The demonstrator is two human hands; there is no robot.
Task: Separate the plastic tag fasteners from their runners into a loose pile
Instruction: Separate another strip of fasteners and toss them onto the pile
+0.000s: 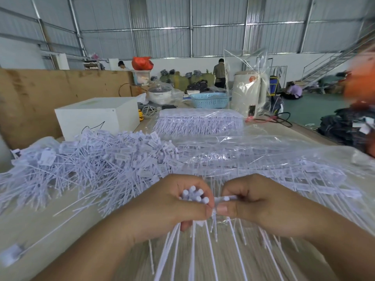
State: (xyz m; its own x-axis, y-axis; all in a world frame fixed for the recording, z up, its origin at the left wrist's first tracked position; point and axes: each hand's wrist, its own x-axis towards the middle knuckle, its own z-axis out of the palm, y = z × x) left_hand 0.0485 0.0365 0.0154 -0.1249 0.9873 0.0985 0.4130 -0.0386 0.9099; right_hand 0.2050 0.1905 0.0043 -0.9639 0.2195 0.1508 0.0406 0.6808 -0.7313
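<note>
Left hand [172, 201] fingers curled tight around a bunch of white tag fasteners [192, 194], heads poking up out of the fist, tails hanging below. Right hand [253, 201] thumb and fingers pinch narrowly on a runner piece [226, 198] just beside the left thumb. Loose pile [91, 159] of separated fasteners lies on the table [71, 226] to the left. Bagged unseparated fasteners [199, 122] sit farther back.
</note>
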